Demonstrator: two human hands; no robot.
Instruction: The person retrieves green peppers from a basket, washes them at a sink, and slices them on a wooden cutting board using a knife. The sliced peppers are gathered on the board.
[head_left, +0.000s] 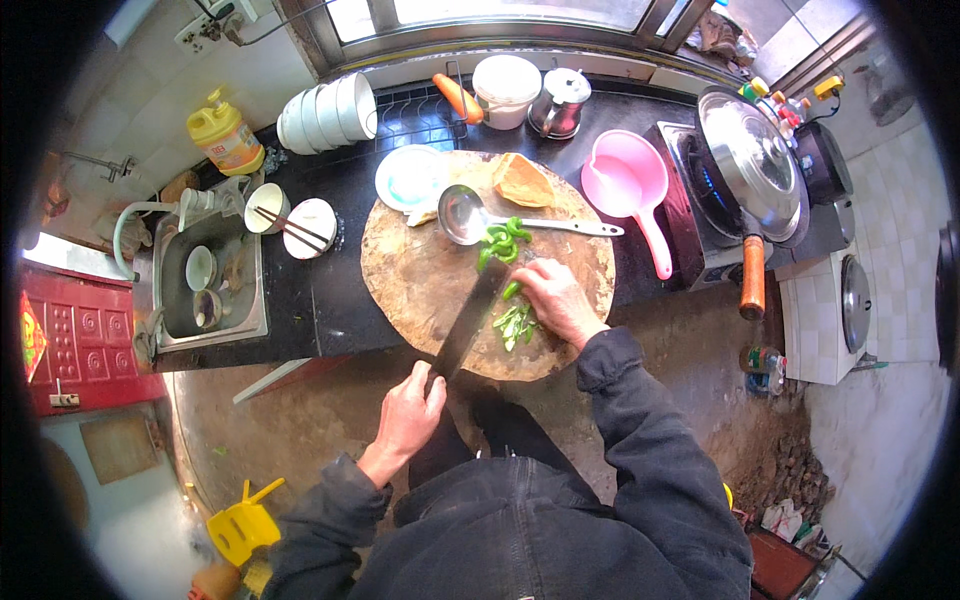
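Note:
My left hand (405, 416) grips the handle of a broad-bladed kitchen cleaver (471, 319). Its blade reaches over a round wooden chopping block (420, 277), the tip beside my right hand (559, 300). The right fingers pinch a piece of green pepper (511, 290) against the block. Sliced green pepper (504, 240) is heaped just beyond the blade's tip. Closer to me lie pale green slivers (515, 326), below the right fingers. A steel ladle (461, 215) rests across the block's far half, near a dry yellowish-brown piece (523, 180) that I cannot identify.
At right, a lidded wok (750, 165) sits over a lit blue flame on a gas stove (694, 259), its wooden handle (752, 277) jutting towards me. A pink dipper (626, 172) stands between block and stove. Left are bowls with chopsticks (292, 229) and a steel sink (259, 300).

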